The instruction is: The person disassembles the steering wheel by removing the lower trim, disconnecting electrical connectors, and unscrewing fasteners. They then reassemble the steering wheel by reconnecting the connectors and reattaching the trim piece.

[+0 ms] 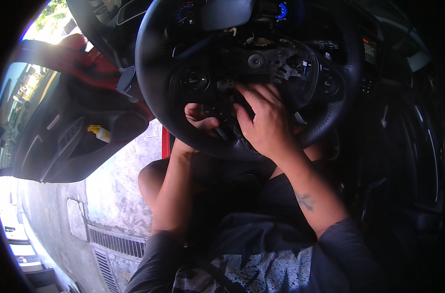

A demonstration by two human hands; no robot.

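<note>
right hand [264,122] spread flat on the steering wheel [154,44] hub, left hand [199,117] curled under its rim

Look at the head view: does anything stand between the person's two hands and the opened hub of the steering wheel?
Nothing visible does. The right hand already lies on the exposed hub of the steering wheel. The left hand reaches through the wheel's lower opening, just beside it.
</note>
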